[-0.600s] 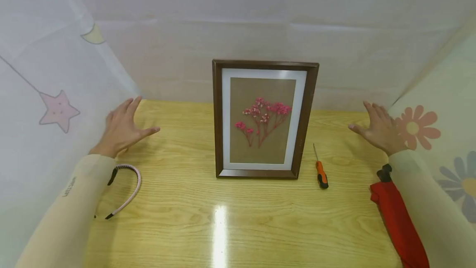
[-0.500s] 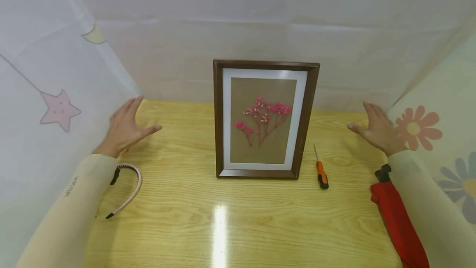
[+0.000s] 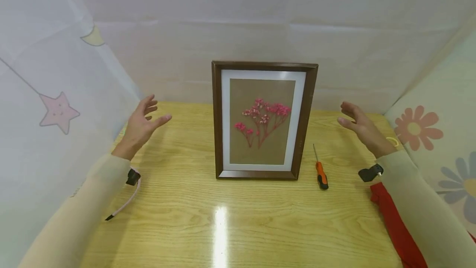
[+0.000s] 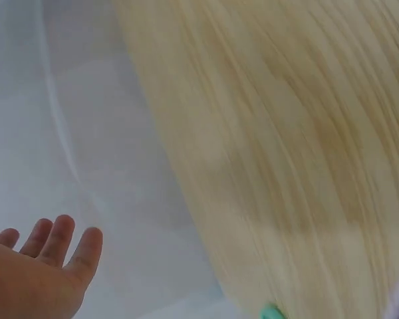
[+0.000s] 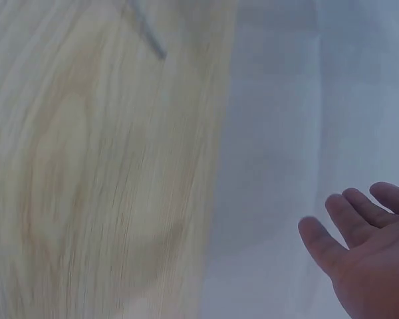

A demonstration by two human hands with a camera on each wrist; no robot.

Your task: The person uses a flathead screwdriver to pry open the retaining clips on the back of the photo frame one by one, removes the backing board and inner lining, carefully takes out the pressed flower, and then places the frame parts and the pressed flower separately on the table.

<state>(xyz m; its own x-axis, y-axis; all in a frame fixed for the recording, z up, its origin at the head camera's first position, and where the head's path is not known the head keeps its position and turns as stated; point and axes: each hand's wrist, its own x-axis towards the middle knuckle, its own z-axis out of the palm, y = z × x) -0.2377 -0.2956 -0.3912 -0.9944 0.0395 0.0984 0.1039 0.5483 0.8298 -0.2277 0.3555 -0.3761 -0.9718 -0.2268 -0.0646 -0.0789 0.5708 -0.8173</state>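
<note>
In the head view a brown picture frame [image 3: 260, 152] with pink flowers behind a white mat stands upright in the middle of the table. My left hand [image 3: 139, 129] hovers off its left side, fingers loosely bent and thumb pointing inward, holding nothing. On the opposite side my right hand [image 3: 364, 129] is held up in the same way, palm inward. Both wrist views show the palms and relaxed fingers, apart from any object. Between the frame and my right hand lies a screwdriver [image 3: 321, 175] with an orange and black handle.
A pink headband [image 3: 128, 202] with a black tip lies partly hidden by my left sleeve. A long red fabric item [image 3: 399, 226] lies under my right forearm, near a small yellow curved thing [image 3: 392, 140]. Printed cloth walls enclose the wooden table [image 3: 178, 226] at the back and sides.
Both hands have moved inward toward the frame and turned, palms now facing each other with fingers less spread. The frame and screwdriver have stayed put.
</note>
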